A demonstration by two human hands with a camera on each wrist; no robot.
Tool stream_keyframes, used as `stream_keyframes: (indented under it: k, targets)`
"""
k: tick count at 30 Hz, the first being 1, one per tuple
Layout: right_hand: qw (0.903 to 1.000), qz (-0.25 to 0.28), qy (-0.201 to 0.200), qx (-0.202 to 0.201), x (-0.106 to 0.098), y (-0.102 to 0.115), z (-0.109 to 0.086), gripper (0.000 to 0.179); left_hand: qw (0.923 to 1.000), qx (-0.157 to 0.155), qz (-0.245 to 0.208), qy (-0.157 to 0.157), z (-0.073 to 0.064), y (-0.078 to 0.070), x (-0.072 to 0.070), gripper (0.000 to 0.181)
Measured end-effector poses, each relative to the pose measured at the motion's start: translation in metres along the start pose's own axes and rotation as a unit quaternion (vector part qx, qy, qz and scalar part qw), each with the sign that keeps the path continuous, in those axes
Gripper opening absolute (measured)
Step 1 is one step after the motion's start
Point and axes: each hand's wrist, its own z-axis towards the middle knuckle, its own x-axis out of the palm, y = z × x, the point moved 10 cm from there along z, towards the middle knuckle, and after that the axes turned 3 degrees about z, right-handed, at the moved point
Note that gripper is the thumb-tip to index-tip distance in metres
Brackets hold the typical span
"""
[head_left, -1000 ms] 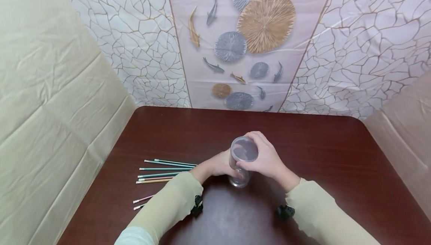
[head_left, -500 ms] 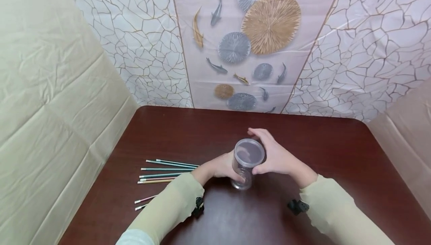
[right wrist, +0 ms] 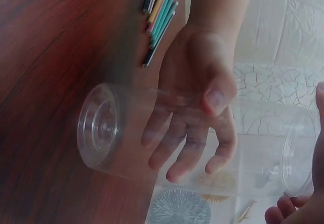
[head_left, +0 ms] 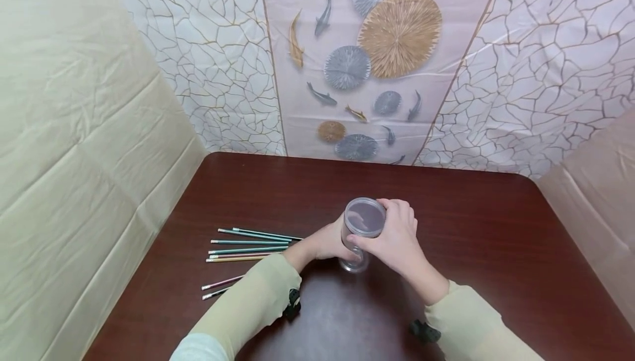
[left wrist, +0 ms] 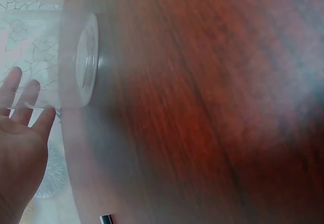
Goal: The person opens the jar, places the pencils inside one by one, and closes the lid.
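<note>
Clear jar (head_left: pixel 366 220) was seen upright, on or just above the counter (head_left: pixel 466 240). Its body was wrapped by the curled left hand (head_left: pixel 326 242); its top was gripped by the right hand (head_left: pixel 395 234). Judged light, thin-walled, fairly stiff, slippery; best held low, gently, so no denting is caused.

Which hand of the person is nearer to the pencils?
Left. The left hand, round the clear jar, is right of the pencils; the right hand holds the jar's top, farther right.
</note>
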Motion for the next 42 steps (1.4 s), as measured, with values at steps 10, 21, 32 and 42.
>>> stream_keyframes:
  k: [10,21,32,42]
  targets:
    - [0.9960,0.058,0.064,-0.022,0.005,-0.002,0.008,0.074,1.0000,0.003,0.006,0.001,0.006,0.027,0.006,0.103]
    - [0.9639,0.144,0.203,-0.096,0.017,-0.009,0.017,0.078,0.9997,0.018,-0.005,0.017,0.005,0.030,0.010,0.103]
    - [0.9747,0.132,0.169,-0.065,0.007,-0.011,0.006,0.095,0.9997,0.019,-0.001,0.015,0.000,0.028,0.011,0.102]
    - [0.9959,-0.084,0.012,0.030,-0.011,0.010,-0.002,0.103,0.9999,-0.002,0.011,0.009,0.001,0.032,0.007,0.105]
